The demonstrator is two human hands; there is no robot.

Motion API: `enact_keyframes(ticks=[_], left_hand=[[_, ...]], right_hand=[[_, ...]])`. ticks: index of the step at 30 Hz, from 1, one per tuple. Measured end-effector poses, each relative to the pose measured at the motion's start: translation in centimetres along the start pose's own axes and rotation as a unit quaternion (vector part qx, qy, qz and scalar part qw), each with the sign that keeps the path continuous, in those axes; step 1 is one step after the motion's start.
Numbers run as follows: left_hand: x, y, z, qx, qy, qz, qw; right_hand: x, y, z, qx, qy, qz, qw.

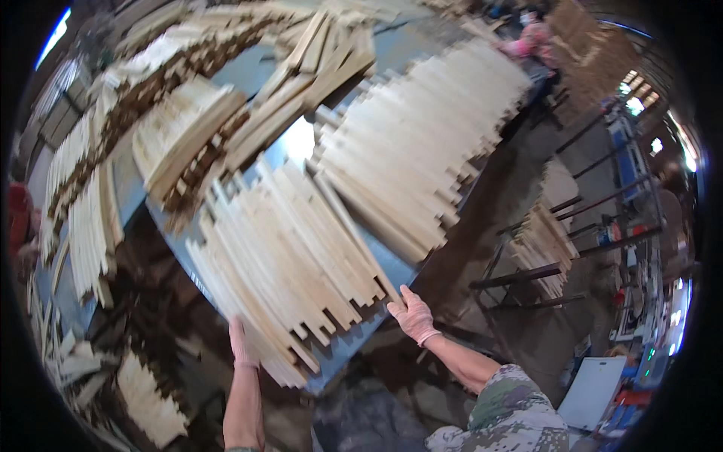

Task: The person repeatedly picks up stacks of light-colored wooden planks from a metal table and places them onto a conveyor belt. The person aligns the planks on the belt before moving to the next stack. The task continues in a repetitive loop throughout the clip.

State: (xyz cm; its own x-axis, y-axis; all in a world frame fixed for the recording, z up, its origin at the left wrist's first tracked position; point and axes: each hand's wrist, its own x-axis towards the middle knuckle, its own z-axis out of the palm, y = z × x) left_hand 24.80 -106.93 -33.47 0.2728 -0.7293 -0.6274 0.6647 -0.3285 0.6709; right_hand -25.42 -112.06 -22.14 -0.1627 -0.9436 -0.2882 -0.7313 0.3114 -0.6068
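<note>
While the left hand point(240, 345) lies flat against the left side of one wooden strip row point(275, 256) and the right hand point(416, 319), apart, touches its right corner, grip unclear, the row, too crowded to count, rests on the blue worktop point(340, 358); left of it, a pale mark point(198, 283) is illegible; beyond it lies one larger row point(422, 139).

A bunch of long, pale wooden strips point(279, 256) left of frame centre is kinda bracketed by the left hand point(242, 345) and right hand point(416, 318).
</note>
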Motion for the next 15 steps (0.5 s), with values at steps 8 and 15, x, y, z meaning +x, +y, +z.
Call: enact_keyframes(ticks=[8, 15], left_hand=[[-1.2, 3.8, 3.8, 0.061, 0.034, -0.099, 0.993], [1.2, 4.3, 9.6, 0.087, 0.056, -0.027, 0.994]], right_hand=[[11.1, -0.4, -0.2, 0.101, -0.086, -0.140, 0.981], [26.9, -3.2, 5.7, 0.300, -0.012, -0.108, 0.948]])
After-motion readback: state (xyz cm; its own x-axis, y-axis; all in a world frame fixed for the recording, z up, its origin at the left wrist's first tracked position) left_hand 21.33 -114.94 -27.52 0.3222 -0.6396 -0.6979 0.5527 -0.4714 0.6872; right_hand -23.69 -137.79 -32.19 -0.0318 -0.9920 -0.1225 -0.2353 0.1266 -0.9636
